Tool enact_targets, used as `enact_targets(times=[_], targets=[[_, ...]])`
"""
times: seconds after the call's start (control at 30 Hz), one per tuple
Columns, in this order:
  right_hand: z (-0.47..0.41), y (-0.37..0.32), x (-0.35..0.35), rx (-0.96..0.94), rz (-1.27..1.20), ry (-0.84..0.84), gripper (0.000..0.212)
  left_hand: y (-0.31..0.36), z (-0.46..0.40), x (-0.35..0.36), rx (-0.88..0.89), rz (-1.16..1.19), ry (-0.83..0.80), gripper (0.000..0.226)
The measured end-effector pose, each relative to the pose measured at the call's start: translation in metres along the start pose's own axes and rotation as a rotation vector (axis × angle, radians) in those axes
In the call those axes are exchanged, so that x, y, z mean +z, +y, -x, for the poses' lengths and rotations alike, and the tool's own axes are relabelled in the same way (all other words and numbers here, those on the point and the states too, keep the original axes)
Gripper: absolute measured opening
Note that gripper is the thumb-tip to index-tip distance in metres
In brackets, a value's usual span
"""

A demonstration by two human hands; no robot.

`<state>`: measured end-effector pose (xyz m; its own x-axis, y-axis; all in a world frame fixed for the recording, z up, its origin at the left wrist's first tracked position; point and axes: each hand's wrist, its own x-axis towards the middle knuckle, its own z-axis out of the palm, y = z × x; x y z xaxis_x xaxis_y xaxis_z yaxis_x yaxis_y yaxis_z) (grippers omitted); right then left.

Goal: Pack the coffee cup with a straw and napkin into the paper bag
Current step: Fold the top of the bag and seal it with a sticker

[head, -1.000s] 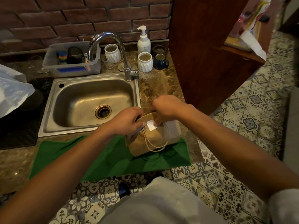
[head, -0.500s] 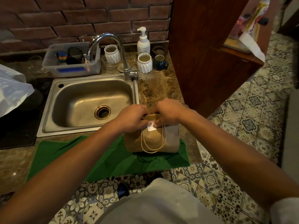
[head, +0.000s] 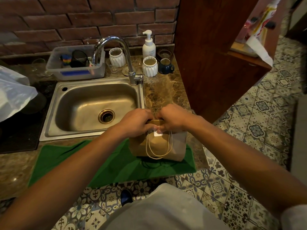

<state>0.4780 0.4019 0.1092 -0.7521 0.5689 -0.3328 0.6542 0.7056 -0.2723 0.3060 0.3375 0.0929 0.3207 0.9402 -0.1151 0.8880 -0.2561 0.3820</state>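
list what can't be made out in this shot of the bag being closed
- Bag contents, head view: the folded top of the paper bag and both hands hide any cup, straw or napkin.
- Left hand and right hand grip: fingertips curl behind the fold, out of sight.
- White sticker: partly covered by the right hand, too small to read.
- Soap bottle label: too small to read.

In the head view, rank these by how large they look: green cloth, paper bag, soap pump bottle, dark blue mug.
1. green cloth, by far the widest
2. paper bag, partly covered by both hands
3. soap pump bottle
4. dark blue mug

Bottle and mug stand farther back, so they look smaller than they are.
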Motion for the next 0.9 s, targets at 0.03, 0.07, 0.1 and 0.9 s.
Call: enact_targets(times=[0.03,0.07,0.1,0.9], targets=[[0.0,0.0,-0.001,0.0,0.007,-0.001,0.037,-0.001,0.001,0.0,0.006,0.005,0.009,0.028],[0.0,-0.001,-0.001,0.001,0.022,-0.003,0.035,-0.001,0.002,0.001,0.015,0.01,0.018,0.028],[0.0,-0.001,-0.002,0.0,0.042,-0.004,0.034,-0.001,0.002,0.002,0.026,0.014,0.028,0.027],[-0.003,0.014,0.008,0.048,0.023,-0.166,0.043,0.0,-0.005,0.005,0.036,0.035,0.052,0.024]])
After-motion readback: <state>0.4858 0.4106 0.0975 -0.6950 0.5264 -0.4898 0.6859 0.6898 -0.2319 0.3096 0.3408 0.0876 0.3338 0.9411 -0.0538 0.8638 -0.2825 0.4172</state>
